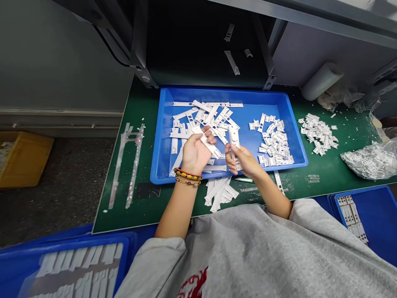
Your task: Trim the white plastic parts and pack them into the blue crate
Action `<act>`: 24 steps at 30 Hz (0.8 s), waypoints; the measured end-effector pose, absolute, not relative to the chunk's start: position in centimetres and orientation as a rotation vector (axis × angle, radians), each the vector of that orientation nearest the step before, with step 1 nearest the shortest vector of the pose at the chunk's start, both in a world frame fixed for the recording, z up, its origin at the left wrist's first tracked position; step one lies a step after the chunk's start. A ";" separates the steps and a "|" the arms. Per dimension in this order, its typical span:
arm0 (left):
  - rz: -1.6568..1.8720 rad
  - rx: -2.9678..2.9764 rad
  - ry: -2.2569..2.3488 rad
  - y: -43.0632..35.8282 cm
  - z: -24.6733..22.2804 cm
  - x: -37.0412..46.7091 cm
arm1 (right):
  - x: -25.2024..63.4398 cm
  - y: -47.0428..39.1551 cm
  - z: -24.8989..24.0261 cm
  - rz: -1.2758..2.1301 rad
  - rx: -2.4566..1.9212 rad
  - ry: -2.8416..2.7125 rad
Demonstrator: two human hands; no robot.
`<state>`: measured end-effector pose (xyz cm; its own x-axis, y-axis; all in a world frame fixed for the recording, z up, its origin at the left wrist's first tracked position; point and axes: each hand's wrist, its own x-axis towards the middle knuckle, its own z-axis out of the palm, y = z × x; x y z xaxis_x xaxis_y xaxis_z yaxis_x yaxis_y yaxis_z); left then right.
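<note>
My left hand [198, 150] is closed on a long white plastic strip [208, 143], which slants across the palm. In my right hand [242, 159] is another white plastic piece [234, 137], held nearly upright between thumb and fingers, with a round feature near its top. Both hands are over the front part of a blue tray [235, 94]. Behind and below them in the tray lies a loose heap of long white strips [214, 114]. Small white clips [274, 142] are piled on the tray's right side.
A conveyor belt [198, 49] carrying a few white pieces ends behind the tray. More small parts [319, 131] and a filled plastic bag [369, 161] lie to the right. Strips [218, 192] sit at the front edge. Blue trays stand low on both sides; a yellow bin [29, 161] is left.
</note>
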<state>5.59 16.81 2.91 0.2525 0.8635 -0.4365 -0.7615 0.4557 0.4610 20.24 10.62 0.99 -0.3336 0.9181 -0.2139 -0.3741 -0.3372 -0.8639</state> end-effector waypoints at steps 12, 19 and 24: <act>0.966 -0.035 0.826 14.6 0.4 6.3 | 19.3 11.1 0.5 0.997 -1.316 -1.143; 0.838 0.688 0.811 12.5 -0.4 3.8 | 20.3 12.0 -0.3 1.190 -1.247 -0.869; 0.613 0.971 0.819 12.3 0.5 3.4 | 19.9 12.0 -0.1 1.376 -1.167 -0.816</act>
